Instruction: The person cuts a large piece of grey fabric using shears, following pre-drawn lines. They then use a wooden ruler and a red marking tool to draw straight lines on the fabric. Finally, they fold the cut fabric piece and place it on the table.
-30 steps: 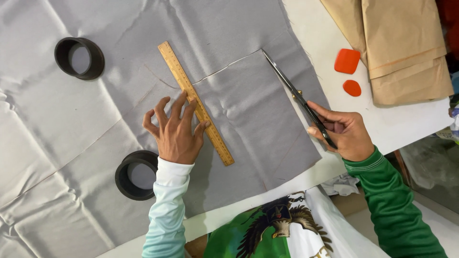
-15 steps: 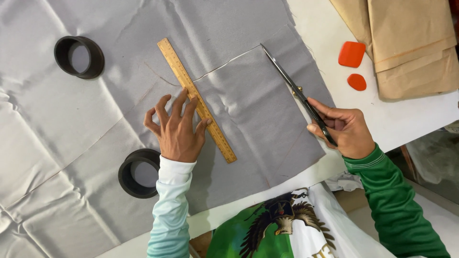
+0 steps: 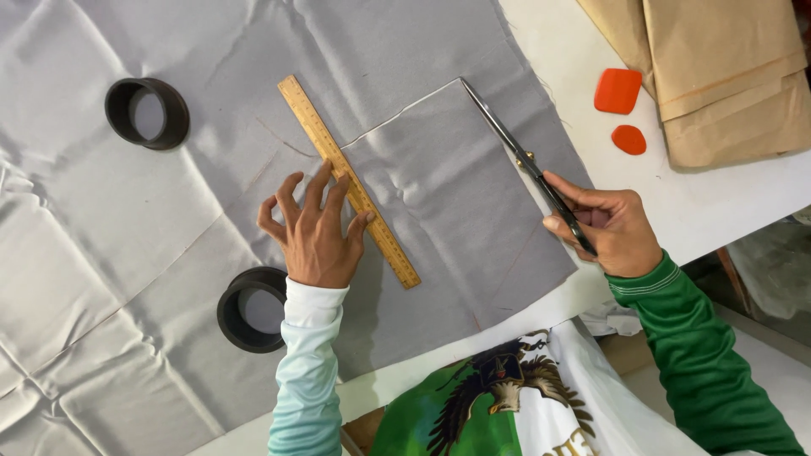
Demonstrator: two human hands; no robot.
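Scissors (image 3: 524,160) are in the right hand (image 3: 610,230), which is closed around the dark handles. Their long blades lie flat along the edge of the cut grey piece and look shut — the tip sits at its far corner, just as it did a moment ago. Nothing much has moved, so the hands seem to be resting, not snipping.

Only the head view shows this. The left hand (image 3: 314,236) is spread wide with its fingertips pressing the wooden ruler (image 3: 348,180) onto the grey cloth (image 3: 127,211). Two black rings (image 3: 148,112) weigh the cloth down — one far, one by the left wrist. Two orange chalk pieces (image 3: 617,90) lie well apart on the white table (image 3: 583,59).
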